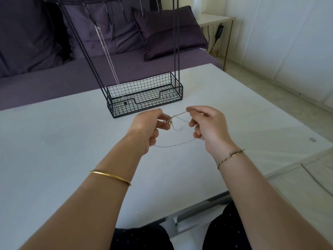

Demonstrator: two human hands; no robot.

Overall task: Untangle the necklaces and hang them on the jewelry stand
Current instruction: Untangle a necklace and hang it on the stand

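Both hands, left (151,127) and right (207,127), pinch the thin necklace (177,144) above the counter (54,141), near the jewelry stand (144,94). Pulling too hard could tighten the knot.

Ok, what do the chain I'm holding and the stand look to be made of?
The chain, pinched between the left hand and right hand, looks like fine silvery metal: very thin, with a faint glint. The exact metal can't be told. The stand looks like black coated metal wire: thin straight rods, a grid basket and a dull finish.
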